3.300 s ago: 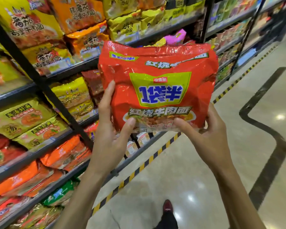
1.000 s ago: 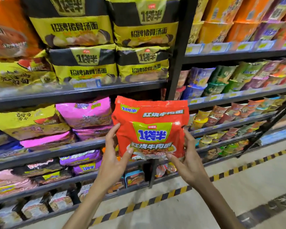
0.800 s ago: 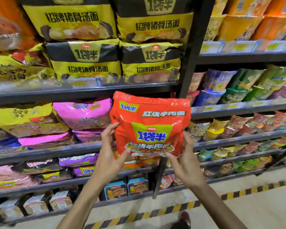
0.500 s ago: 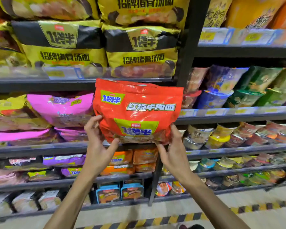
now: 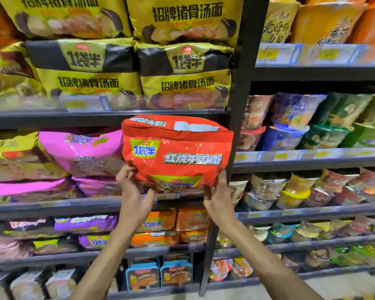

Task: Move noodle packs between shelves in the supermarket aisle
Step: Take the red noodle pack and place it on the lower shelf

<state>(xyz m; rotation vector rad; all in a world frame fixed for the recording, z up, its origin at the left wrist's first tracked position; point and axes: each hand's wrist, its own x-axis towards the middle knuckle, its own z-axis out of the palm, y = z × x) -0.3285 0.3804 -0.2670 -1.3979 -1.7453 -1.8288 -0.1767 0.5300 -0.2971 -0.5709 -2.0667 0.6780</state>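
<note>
I hold a large red noodle pack (image 5: 178,152) with a yellow-green label in both hands, tilted with its top leaning into the gap of the middle shelf (image 5: 95,203). My left hand (image 5: 133,191) grips its lower left corner. My right hand (image 5: 218,199) grips its lower right corner. The pack sits right of the pink noodle packs (image 5: 80,152) and just left of the black upright post (image 5: 236,135). Its lower edge is at the shelf's front lip.
Yellow-and-black noodle packs (image 5: 182,76) fill the shelf above. Orange packs (image 5: 171,226) lie on the shelf below, blue boxes (image 5: 158,274) lower still. Cup noodles (image 5: 301,126) crowd the bay to the right. The floor shows at the bottom right.
I have turned from the aisle to face the shelves and raised the red pack. It has tipped back, top first, into the gap beside the pink packs.
</note>
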